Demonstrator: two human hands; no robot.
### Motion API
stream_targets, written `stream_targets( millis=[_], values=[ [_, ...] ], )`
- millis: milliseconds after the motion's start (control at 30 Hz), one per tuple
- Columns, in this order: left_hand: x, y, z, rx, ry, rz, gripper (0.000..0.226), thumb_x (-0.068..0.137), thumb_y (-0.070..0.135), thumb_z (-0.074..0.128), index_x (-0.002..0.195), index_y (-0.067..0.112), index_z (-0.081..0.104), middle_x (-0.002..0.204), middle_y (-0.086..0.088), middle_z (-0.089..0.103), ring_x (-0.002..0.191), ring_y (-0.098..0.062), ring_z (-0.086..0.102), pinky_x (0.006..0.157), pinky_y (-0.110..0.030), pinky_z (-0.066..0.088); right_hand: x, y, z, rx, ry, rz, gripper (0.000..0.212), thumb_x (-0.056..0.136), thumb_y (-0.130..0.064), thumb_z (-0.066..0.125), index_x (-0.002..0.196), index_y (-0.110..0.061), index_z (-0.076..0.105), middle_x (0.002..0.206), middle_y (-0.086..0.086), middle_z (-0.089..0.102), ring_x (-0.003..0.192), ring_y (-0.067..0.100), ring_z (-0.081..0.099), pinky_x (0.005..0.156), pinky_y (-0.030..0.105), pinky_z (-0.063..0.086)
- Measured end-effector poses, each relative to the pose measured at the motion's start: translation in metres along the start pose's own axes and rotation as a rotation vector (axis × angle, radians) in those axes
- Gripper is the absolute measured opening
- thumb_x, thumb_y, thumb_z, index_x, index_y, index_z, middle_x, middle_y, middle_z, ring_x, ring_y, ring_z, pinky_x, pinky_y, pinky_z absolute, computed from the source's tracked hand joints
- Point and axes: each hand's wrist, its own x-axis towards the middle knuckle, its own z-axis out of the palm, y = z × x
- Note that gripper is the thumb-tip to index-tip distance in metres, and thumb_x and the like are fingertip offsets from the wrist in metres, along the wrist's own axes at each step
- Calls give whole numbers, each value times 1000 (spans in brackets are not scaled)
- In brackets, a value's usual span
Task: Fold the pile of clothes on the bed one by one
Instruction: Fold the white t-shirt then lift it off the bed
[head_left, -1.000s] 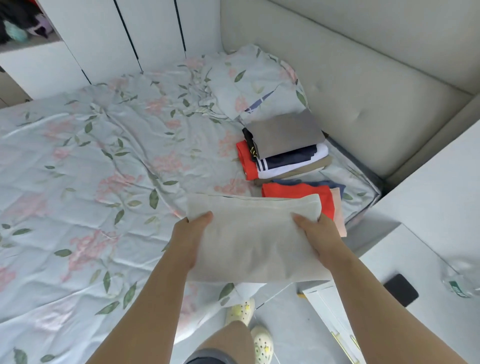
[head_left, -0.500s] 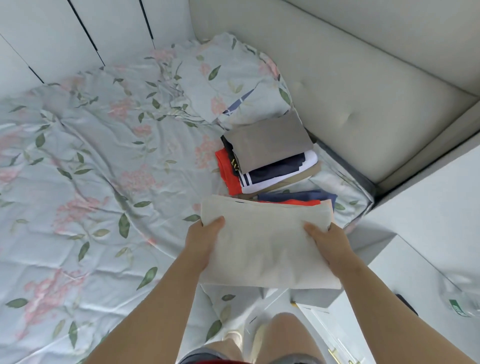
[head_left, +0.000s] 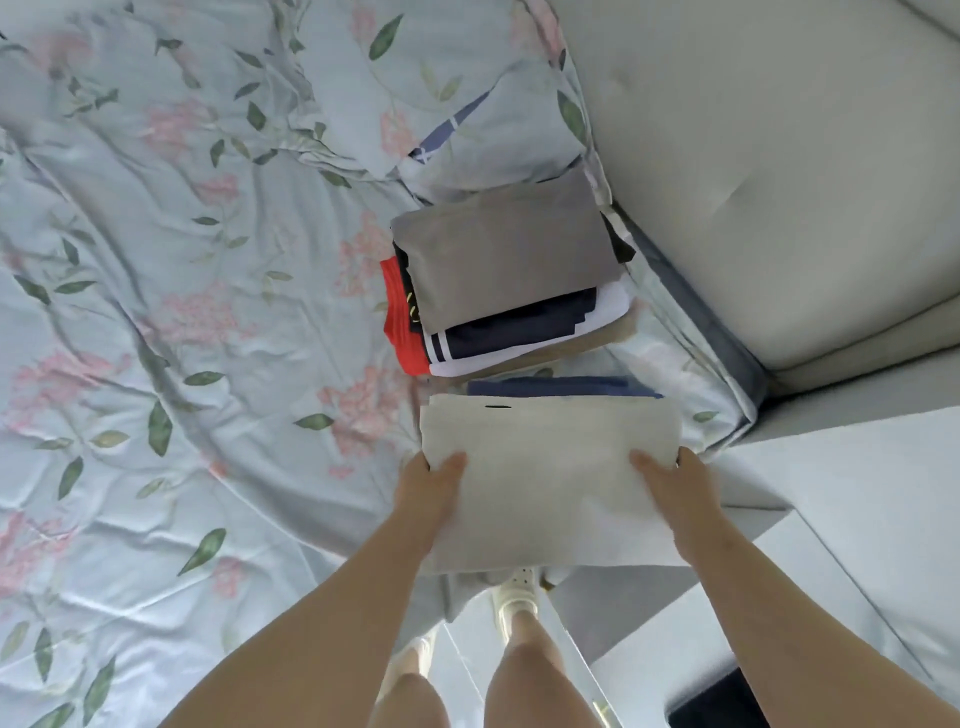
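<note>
Pinched at both near corners, thumbs on top, by left hand (head_left: 426, 493) and right hand (head_left: 675, 493): folded cream cloth rectangle (head_left: 550, 467), over folded navy garment (head_left: 561, 387) on floral-sheeted bed (head_left: 208, 312), near grey-topped folded clothes stack (head_left: 509, 249).

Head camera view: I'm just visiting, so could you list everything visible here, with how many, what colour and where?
Folded cream cloth: one, cream, held over the bed's near edge.
Folded grey garment: one, grey, top of the stack near the headboard.
Navy-and-white striped garment: one, under the grey one.
Red garment: one, red, showing at the stack's left side.
Folded navy garment: one, navy, just beyond the cream cloth.
Floral bedsheet: one, pale blue, pink flowers, green leaves, covering the bed.
Floral pillow: one, same print, top.
Padded headboard: one, beige, right.
White cabinet: one, lower right.
Black flat object: one, bottom right, cut off.
Left hand, right hand: grip the cloth's sides.
</note>
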Motion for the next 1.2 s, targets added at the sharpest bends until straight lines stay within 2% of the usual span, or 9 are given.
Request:
stream_targets(
  millis=[133,267,367,533,700,867,933,1067,1200],
  values=[
    [32,-23,22,123,17,-134,70,57,41,77,114,20,42,117,-9,58,107,-32,57,96,-47,47,37,29,11,-53,-198,180,45,83,-21,71,120,-5,51,105,10,62,95,29,59,81,34,46],
    [50,-32,31,130,65,-153,101,42,54,79,129,22,40,122,-1,54,111,-28,55,97,-48,46,53,43,21,-14,-239,147,47,78,-18,75,121,-15,55,105,3,67,97,23,62,80,33,46],
    [57,-35,28,59,-37,-113,77,58,42,85,124,21,51,114,0,65,107,-25,61,95,-47,49,54,43,25,53,-290,112,44,79,-19,75,118,-24,54,103,-3,66,93,16,61,73,30,48],
    [62,-36,19,73,-50,-91,47,77,31,77,116,24,54,108,2,65,101,-22,60,89,-40,48,58,46,32,112,-451,212,61,70,-29,83,123,-29,53,109,-1,68,103,24,62,95,46,49],
    [66,-36,24,46,-96,-94,48,79,29,75,119,23,50,105,4,63,96,-19,59,83,-36,46,64,48,47,145,-369,231,84,54,-37,89,127,-27,48,114,-1,63,105,22,58,84,38,50],
    [76,-37,23,60,-43,-110,59,74,32,79,120,26,43,112,2,57,106,-24,54,96,-43,45,67,49,51,195,-431,310,113,20,-50,93,124,-33,52,112,1,67,104,29,61,91,48,51],
    [75,-39,22,46,-68,-102,61,73,31,80,122,26,43,112,3,58,105,-23,55,93,-42,47,65,46,50,204,-423,289,105,26,-44,93,123,-33,54,110,0,68,103,29,61,92,48,51],
    [67,-30,19,4,-132,-91,51,69,25,82,111,29,53,105,4,65,99,-19,61,77,-32,48,50,37,40,217,-431,186,54,63,-15,85,112,-24,63,102,-1,71,98,24,64,87,40,52],
    [53,-14,20,-19,-114,-32,52,63,30,85,109,26,61,100,4,70,93,-18,65,72,-31,52,44,18,12,278,-402,57,46,62,-8,84,100,-25,64,93,-4,73,90,20,67,80,38,53]
  ],
)
